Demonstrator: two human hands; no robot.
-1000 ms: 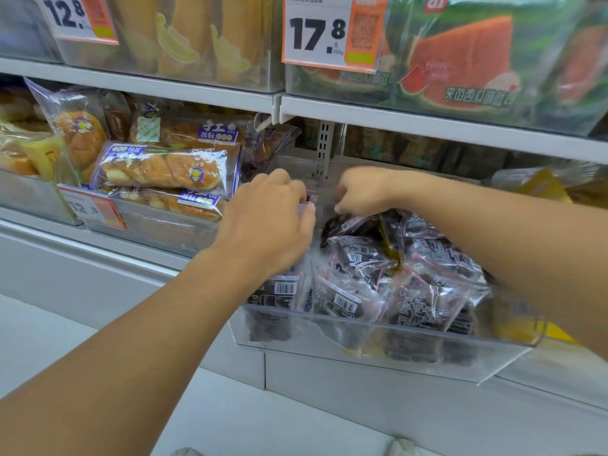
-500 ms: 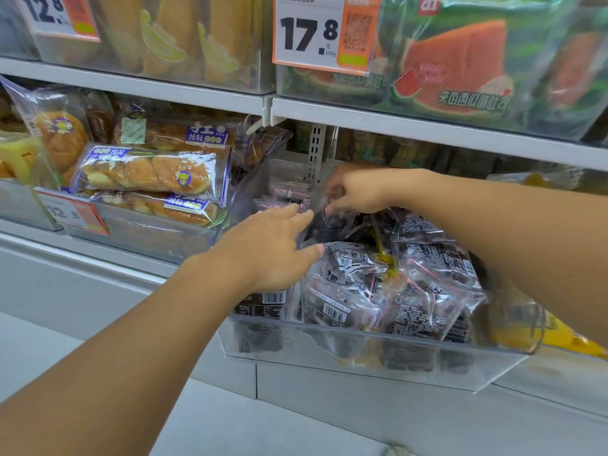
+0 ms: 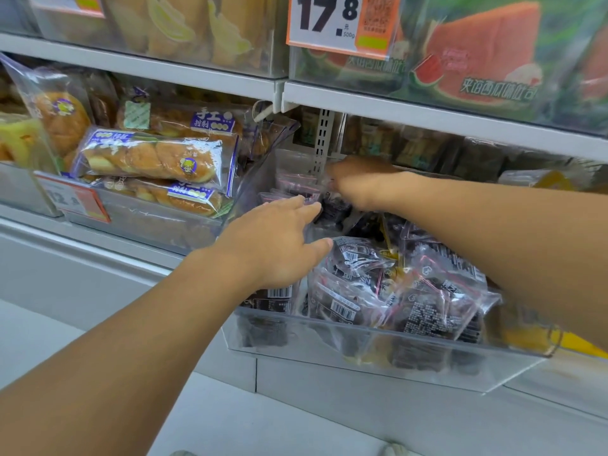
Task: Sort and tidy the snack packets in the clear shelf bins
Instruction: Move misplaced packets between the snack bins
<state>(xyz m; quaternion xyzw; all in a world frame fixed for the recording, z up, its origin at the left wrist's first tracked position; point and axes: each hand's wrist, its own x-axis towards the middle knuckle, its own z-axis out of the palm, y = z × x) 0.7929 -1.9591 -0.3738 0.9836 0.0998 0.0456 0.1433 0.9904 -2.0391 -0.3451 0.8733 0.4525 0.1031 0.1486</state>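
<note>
Two hands in one clear bin (image 3: 362, 353) on shop shelf. Dark snack packets (image 3: 394, 284) heaped at bin's right, count unclear. Left hand (image 3: 276, 245) flat, fingers straight, together, over bin's left side. Right hand (image 3: 358, 185) blurred at bin's rear; grip unreadable. Bread packs (image 3: 154, 159) in adjacent bin. Price tag (image 3: 339, 21) above.

Glossy clear-plastic snack packets (image 3: 378, 278) in a smooth transparent plastic bin (image 3: 362, 353).

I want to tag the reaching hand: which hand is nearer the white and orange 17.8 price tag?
Right. The right hand is deep in the clear bin, almost directly below the price tag; the left hand is lower and further left.
</note>
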